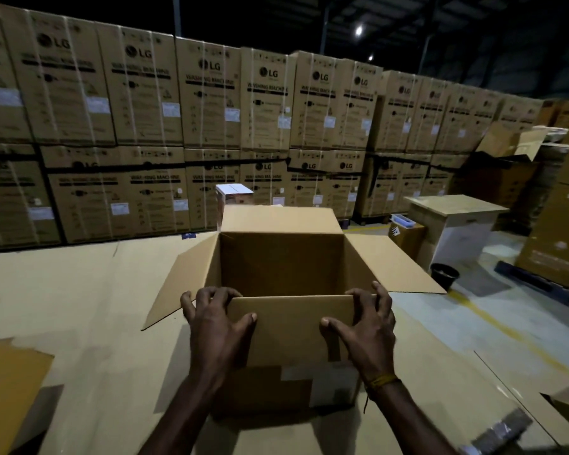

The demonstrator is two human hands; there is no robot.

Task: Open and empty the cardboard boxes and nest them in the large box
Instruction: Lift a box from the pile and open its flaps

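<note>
An open brown cardboard box [281, 264] stands in front of me on flattened cardboard sheets. Its four flaps are folded outward and what I see of its inside holds nothing. My left hand [216, 326] grips the left end of the near flap, fingers hooked over the rim and thumb on the outer face. My right hand [363, 326] holds the right end of the same flap the same way. A white label [332, 385] is stuck low on the box's near wall.
A wall of stacked washing-machine cartons [211, 126] fills the background. A small white box [234, 195] stands behind the open box. A wood-topped table [457, 218] and a black bucket [444, 275] are at the right. Loose cardboard [10, 389] lies at near left.
</note>
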